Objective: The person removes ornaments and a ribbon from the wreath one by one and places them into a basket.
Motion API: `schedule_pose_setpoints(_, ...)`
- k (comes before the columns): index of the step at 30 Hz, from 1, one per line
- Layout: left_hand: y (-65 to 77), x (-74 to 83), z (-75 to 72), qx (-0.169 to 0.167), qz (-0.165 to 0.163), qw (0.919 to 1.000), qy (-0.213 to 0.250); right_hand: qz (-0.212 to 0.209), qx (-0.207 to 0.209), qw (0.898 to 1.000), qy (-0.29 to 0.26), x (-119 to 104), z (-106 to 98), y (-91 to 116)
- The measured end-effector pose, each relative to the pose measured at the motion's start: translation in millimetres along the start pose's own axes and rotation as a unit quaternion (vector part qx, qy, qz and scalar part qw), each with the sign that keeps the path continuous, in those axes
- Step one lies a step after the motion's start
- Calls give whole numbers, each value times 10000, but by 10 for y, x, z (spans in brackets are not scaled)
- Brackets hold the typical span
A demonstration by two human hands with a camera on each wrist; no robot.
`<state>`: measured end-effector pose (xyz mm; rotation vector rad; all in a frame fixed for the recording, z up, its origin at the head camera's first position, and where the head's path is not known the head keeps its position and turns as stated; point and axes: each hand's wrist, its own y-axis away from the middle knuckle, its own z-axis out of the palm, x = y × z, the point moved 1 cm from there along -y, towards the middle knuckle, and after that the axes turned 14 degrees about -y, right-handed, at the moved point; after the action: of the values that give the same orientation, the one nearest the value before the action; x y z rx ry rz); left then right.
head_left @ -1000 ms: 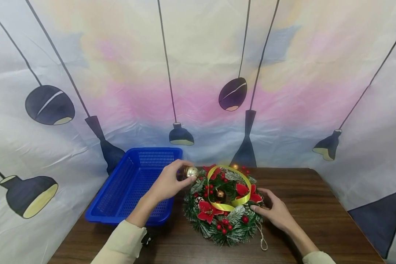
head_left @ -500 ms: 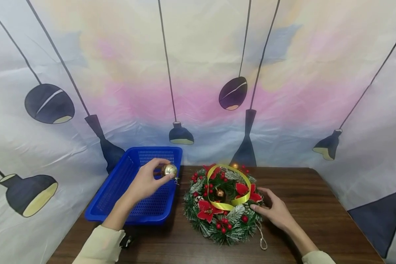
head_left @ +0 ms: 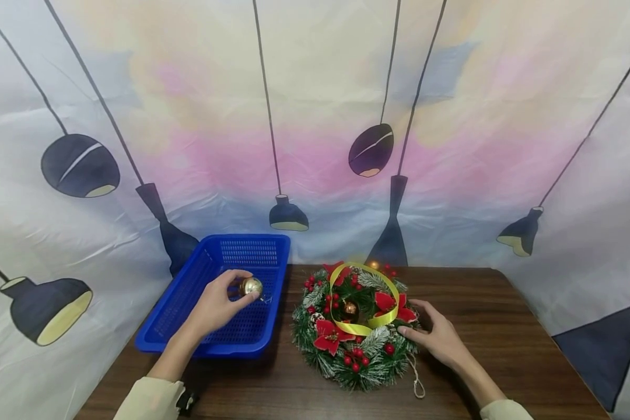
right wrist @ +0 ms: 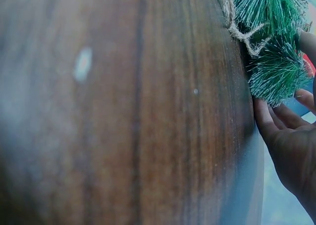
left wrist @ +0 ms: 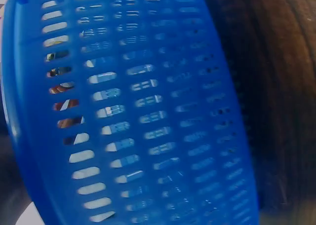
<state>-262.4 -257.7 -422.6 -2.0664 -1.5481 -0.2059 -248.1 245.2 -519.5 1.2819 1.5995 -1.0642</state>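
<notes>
Over the inside of the blue plastic basket (head_left: 280,326), my left hand (head_left: 215,306) pinches a shiny gold Christmas bauble (head_left: 252,287) between thumb and fingers. On the table to the right lies a green Christmas wreath (head_left: 322,364) with red poinsettias, red berries and frosted sprigs. A yellow ribbon (head_left: 358,331) forms a loop on top of it. My right hand (head_left: 441,335) grips the wreath's right edge, thumb above and fingers at the side. The right wrist view shows the fingers against the green bristles (right wrist: 279,77). Basket wall (left wrist: 143,116) fills most of the left wrist view.
Beneath everything is a dark brown wooden table (head_left: 504,326). A twine loop (head_left: 419,385) trails from the wreath onto it. Behind hangs a cloth backdrop (head_left: 325,87) printed with lamps. A copper bauble (head_left: 350,308) shows in the wreath's middle.
My left hand has carried the gold bauble left, away from the wreath, and then lower over the basket. My right hand and the wreath stay where they were.
</notes>
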Motion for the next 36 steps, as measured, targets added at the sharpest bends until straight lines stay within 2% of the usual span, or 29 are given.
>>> schedule_pose_setpoints(13, 41, -131, 155, -279, -245, 9990, -234, -75, 20, 10000, 13, 25, -5, 12)
schedule_pose_setpoints(26, 52, -137, 156, -635, -239, 9971, -349, -5, 17, 10000, 42, 22, 15, -9)
schedule_pose_setpoints(36, 26, -116, 163, -792, -145, 9966, -143, 39, -16, 9999, -138, 22, 9, -12)
